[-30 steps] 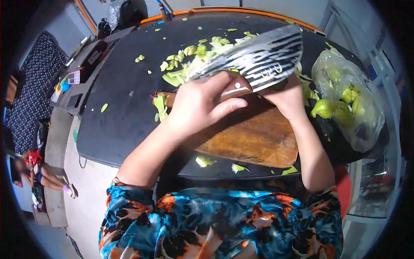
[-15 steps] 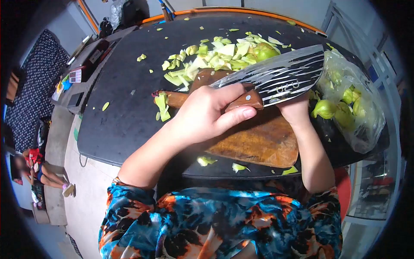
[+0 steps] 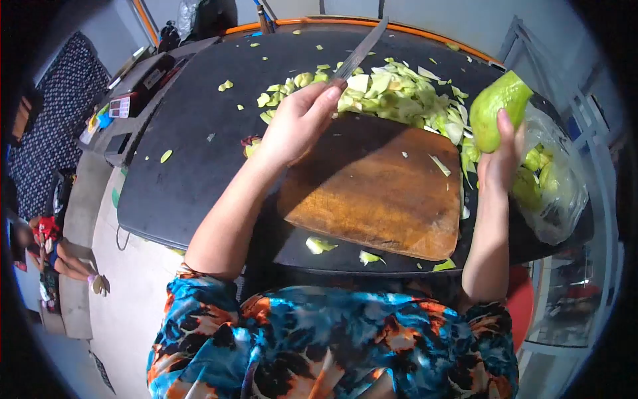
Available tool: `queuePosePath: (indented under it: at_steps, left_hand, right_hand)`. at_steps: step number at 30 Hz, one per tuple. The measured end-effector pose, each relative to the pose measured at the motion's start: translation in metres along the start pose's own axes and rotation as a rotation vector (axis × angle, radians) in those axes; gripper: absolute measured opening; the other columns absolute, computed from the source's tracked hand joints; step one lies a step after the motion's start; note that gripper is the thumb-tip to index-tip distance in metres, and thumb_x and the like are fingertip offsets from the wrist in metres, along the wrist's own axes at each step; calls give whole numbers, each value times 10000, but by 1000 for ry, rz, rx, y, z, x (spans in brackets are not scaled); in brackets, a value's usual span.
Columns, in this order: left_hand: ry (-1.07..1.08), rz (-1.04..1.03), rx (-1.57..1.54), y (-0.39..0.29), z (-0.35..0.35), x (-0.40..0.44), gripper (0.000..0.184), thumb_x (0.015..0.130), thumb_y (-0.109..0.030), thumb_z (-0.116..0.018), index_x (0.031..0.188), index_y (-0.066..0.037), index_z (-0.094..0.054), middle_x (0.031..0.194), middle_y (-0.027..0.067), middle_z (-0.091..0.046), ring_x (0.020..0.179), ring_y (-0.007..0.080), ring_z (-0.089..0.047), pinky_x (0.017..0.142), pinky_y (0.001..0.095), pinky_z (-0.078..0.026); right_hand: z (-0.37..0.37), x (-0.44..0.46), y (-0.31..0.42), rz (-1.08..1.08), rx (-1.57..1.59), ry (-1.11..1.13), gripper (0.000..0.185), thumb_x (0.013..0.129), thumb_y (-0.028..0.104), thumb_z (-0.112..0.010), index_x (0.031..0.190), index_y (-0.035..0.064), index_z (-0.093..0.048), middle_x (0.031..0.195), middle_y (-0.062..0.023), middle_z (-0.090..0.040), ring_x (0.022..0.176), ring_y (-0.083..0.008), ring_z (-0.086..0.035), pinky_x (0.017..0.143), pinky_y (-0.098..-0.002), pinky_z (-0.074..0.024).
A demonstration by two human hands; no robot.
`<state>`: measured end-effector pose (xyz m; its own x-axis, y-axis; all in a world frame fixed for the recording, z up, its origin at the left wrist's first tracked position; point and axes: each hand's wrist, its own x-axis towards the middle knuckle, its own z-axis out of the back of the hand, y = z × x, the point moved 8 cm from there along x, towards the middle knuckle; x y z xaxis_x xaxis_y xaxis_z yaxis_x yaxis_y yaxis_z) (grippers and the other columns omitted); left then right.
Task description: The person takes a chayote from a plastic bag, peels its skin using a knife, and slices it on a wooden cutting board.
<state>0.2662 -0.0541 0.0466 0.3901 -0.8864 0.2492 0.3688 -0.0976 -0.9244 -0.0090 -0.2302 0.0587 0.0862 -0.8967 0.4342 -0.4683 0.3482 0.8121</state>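
Observation:
My left hand (image 3: pixel 299 126) is closed around the handle of a broad kitchen knife (image 3: pixel 362 54), whose blade is seen nearly edge-on and points up and away. In my right hand (image 3: pixel 500 159) is a green chayote (image 3: pixel 497 110), raised above the table's right side, with a cut face at its top. Between my hands lies a wooden cutting board (image 3: pixel 379 199) with a few thin slivers on it. Behind the board spreads a heap of chopped chayote pieces (image 3: pixel 392 96). The knife handle is mostly hidden by my fingers.
A clear plastic bag (image 3: pixel 566 216) with green chayotes (image 3: pixel 528 188) sits at the table's right. Scraps (image 3: pixel 320 245) lie along the near edge of the black table (image 3: pixel 179 193). A person in red (image 3: pixel 48 233) sits far left, near a side counter (image 3: pixel 106 143).
The knife has swung from lying broadside over the board to pointing up and away. My right hand has moved right and up, bringing a chayote into view. More pieces lie in the heap.

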Motion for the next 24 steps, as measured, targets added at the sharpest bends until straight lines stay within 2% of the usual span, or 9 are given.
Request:
queuePosePath:
  at_steps: [4, 10, 11, 14, 15, 18, 19, 20, 24]
  left_hand:
    - [-37, -50, -334, 4, -13, 0, 357, 997, -397, -466, 906, -66, -565, 623, -42, -441, 525, 46, -383, 476, 215, -313]
    - [-80, -103, -383, -11, -2, -9, 325, 1016, -353, -429, 1011, -50, -547, 676, -23, -509, 557, 51, -476, 464, 195, -367]
    - [-79, -154, -341, -15, -1, -10, 292, 1005, -324, -461, 1082, -54, -542, 762, -5, -555, 610, 44, -512, 466, 176, -382]
    - [-16, -172, -261, -18, -16, -15, 272, 984, -280, -512, 1127, -51, -544, 838, 8, -584, 644, 47, -521, 498, 184, -401]
    - [5, -214, -127, -20, -20, -17, 273, 948, -251, -574, 1117, -37, -558, 875, 29, -606, 686, 82, -546, 548, 236, -444]
    - [134, -323, 327, -42, -37, -30, 227, 891, -228, -642, 974, -23, -593, 794, 27, -588, 752, 104, -549, 700, 254, -450]
    - [119, -426, 320, -54, -45, -36, 230, 858, -229, -675, 939, -25, -609, 812, 75, -619, 772, 138, -590, 713, 288, -470]
    - [181, -352, 404, -50, -51, -38, 237, 861, -240, -675, 950, -30, -609, 841, 102, -640, 772, 196, -631, 711, 309, -486]
    - [188, -517, 402, -58, -66, -47, 282, 835, -304, -708, 889, -55, -588, 745, 99, -592, 676, 268, -620, 619, 333, -481]
  right_hand:
    - [3, -6, -40, -383, 229, -192, 550, 866, 458, -613, 1267, 100, -500, 1223, -96, -559, 1122, -180, -553, 920, -358, -453]
    - [-16, -4, -59, -487, 501, 221, 563, 889, 390, -635, 1311, 67, -448, 1278, -116, -523, 1175, -292, -532, 776, -338, -551]
    - [-30, -10, -49, -466, 598, 320, 583, 915, 334, -609, 1350, 13, -391, 1344, -188, -460, 1236, -412, -468, 833, -404, -566]
    - [-51, -26, -38, -533, 777, 424, 646, 923, 337, -595, 1390, -17, -323, 1398, -255, -379, 1275, -478, -395, 874, -449, -562]
    - [-59, -33, -33, -504, 813, 532, 786, 897, 433, -608, 1448, 7, -243, 1449, -256, -310, 1298, -428, -379, 1023, -503, -437]
    - [-73, -50, -27, -653, 1122, 489, 845, 864, 568, -576, 1417, -7, -296, 1428, -251, -349, 1312, -459, -352, 1080, -556, -350]
    - [-69, -49, -39, -694, 1135, 442, 843, 839, 646, -547, 1376, 16, -388, 1381, -180, -444, 1281, -371, -421, 1103, -545, -288]
    - [-57, -49, -52, -693, 943, 310, 670, 894, 581, -517, 1308, 54, -484, 1292, -104, -536, 1213, -281, -489, 1048, -496, -355]
    - [-68, -64, -41, -585, 973, 471, 486, 985, 423, -388, 1293, 64, -498, 1268, -92, -549, 1179, -260, -519, 1017, -441, -399]
